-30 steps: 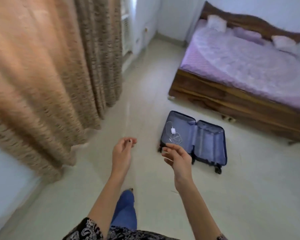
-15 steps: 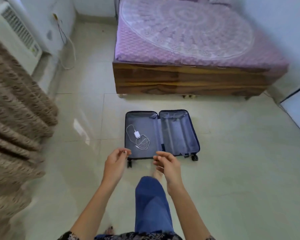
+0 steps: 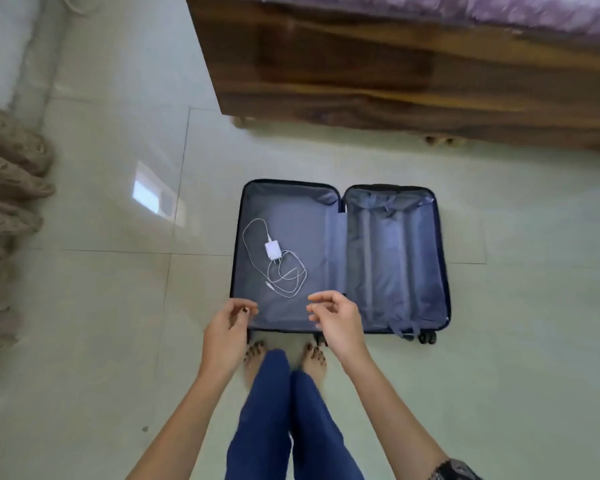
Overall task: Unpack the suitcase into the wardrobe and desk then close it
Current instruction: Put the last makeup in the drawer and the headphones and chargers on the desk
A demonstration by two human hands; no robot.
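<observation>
Person now stands closer, at the open suitcase point(image 3: 395, 258).
Left hand point(image 3: 227, 329), right hand point(image 3: 338, 323): loosely curled, empty; charger point(image 3: 273, 251) inside.

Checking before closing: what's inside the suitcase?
A white charger with coiled cable lies in the suitcase, left half; the right shows only lining and straps. Beneath the lining is hidden.

Open suitcase point(image 3: 395, 258), charger point(image 3: 273, 251) inside

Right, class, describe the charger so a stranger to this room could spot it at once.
In front of the wooden bed, a blue suitcase lies open on the floor. In its left half sits a white charger with loosely coiled cable, the only item inside.
</observation>
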